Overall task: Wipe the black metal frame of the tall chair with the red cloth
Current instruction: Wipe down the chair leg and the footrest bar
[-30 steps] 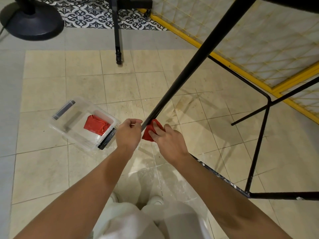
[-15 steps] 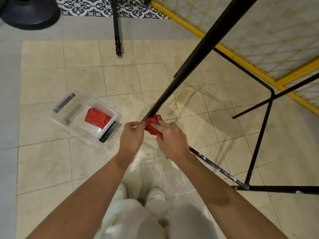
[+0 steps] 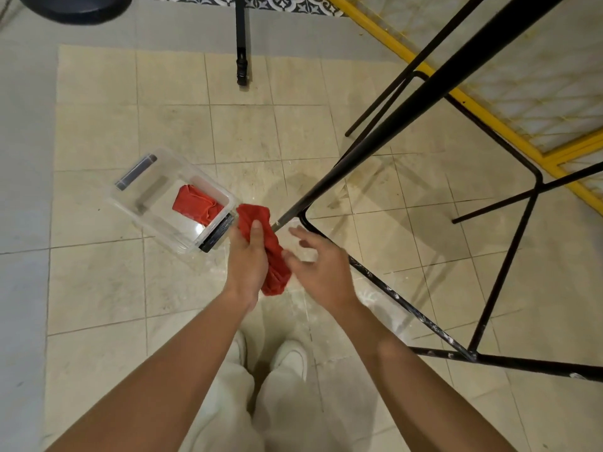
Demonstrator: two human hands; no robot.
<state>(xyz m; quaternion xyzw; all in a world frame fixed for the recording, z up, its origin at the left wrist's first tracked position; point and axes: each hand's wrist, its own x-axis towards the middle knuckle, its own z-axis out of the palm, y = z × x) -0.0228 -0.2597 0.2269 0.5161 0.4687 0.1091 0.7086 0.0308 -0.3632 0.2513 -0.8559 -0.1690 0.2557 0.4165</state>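
- A clear plastic box point(image 3: 153, 220) stood on the tiled floor point(image 3: 98, 288) toward the left, with a spare red rag point(image 3: 195, 205) lying in its right end.
- The left hand point(image 3: 246, 256) gripped the red cloth point(image 3: 276, 269) with the thumb laid over it and the fingers curled round, just beside the box's right end.
- The right hand point(image 3: 321, 265) hovered just right of the cloth, fingers spread and holding nothing.
- The black metal frame point(image 3: 391, 127) slanted down from the top right, and its leg ended just beside the cloth's upper end. Whether they touched could not be told.
- A yellow-framed mesh panel point(image 3: 375, 32) lay behind the frame at the upper right.
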